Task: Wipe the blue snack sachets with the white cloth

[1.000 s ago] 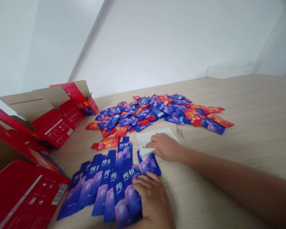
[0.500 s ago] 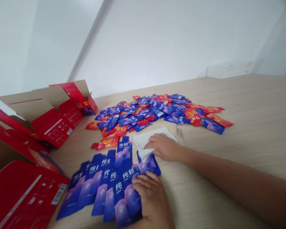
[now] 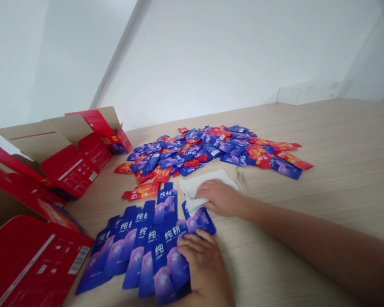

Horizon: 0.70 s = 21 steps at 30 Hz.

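Observation:
My right hand [image 3: 218,197] has its fingers bent together on a folded white cloth [image 3: 195,184], which lies over the top end of a blue sachet [image 3: 201,221]. Below it, my left hand [image 3: 205,262] curls its closed fingers over the right edge of the front blue sachets [image 3: 176,256]; its thumb is mostly hidden. These sachets overlap in a loose, fanned row, printed with white characters and purple fruit. One more blue sachet [image 3: 165,205] sits upright at the row's far side.
A wide heap of blue and red-orange sachets [image 3: 208,147] spreads across the wooden table [image 3: 323,179]. A red-orange sachet [image 3: 144,191] lies nearer the row. Open red cartons [image 3: 73,170] stand on the left, one large carton [image 3: 35,260] closest. A white wall rises behind.
The cloth and my right hand have shifted very slightly to the right. The sachet beneath the cloth has barely moved. My left hand stays in place.

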Motion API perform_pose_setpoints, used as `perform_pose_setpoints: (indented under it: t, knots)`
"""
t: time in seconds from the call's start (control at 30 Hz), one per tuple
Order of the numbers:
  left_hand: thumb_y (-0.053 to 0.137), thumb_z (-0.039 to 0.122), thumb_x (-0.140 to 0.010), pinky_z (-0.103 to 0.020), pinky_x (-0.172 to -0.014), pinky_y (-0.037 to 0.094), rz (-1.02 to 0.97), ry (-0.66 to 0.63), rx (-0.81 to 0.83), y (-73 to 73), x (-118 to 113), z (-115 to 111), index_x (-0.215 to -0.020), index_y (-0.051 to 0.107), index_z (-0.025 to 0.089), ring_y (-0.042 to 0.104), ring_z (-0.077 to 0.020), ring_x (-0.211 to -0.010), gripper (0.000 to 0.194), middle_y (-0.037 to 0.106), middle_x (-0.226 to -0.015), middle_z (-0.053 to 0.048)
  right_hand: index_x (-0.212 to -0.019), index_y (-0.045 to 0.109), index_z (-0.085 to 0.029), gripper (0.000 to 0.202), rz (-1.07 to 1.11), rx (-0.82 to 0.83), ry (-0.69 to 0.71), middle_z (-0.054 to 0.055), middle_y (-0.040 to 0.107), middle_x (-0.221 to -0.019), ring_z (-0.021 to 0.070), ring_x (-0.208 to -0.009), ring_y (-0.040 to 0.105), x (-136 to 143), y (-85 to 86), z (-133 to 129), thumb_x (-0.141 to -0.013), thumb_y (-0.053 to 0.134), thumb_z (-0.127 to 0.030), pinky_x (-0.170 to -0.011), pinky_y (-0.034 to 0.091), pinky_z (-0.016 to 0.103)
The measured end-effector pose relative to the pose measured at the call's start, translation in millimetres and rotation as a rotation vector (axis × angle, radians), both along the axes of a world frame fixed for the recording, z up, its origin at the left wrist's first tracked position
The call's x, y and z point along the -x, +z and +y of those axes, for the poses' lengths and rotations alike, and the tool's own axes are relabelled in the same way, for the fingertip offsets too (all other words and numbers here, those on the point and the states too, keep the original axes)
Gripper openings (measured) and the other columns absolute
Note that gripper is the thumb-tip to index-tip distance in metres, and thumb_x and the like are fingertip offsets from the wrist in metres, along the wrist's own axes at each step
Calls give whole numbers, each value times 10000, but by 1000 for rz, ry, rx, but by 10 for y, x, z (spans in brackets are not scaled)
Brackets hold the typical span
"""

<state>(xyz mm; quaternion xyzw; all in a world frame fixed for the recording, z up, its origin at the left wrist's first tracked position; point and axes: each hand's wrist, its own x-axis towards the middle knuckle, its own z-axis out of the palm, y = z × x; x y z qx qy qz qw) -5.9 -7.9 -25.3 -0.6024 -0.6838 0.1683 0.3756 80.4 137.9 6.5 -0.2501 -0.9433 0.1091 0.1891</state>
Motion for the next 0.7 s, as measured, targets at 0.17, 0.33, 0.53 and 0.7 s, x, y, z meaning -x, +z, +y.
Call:
perform_pose_setpoints:
  t: [0.17, 0.33, 0.53, 0.7]
  knots:
    - [424, 95, -779, -475, -749, 485, 66, 3, 12, 2, 11, -3, -975, 664, 77, 664, -334, -843, 311, 703, -919, -233, -1088, 612, -191, 280, 68, -77, 60, 69, 601, -1124, 205, -1063, 492, 1, 26, -92, -815, 551, -209, -957, 300, 374]
    - [429, 111, -771, -462, -730, 496, 74, -17, 27, 6, 33, 2, -951, 677, 105, 664, -353, -839, 306, 708, -887, -230, -1084, 612, -202, 273, 26, -68, 193, 65, 606, -1137, 207, -1097, 484, 71, 45, -214, -821, 539, -227, -977, 291, 376]
    - [442, 113, -776, -460, -755, 485, 90, 41, 16, 35, -7, -3, -986, 669, 127, 666, -314, -844, 310, 717, -927, -185, -1038, 625, -193, 237, -4, 0, 64, 53, 643, -1051, 195, -1022, 539, 40, 25, -56, -808, 572, -213, -934, 339, 363]
    - [433, 133, -782, -462, -757, 476, 81, 30, 4, 11, -2, 1, -965, 669, 111, 663, -332, -846, 299, 710, -921, -209, -1112, 593, -173, 316, 123, -78, 8, 87, 623, -1128, 211, -1075, 523, 21, 36, -129, -799, 565, -194, -1007, 288, 396]
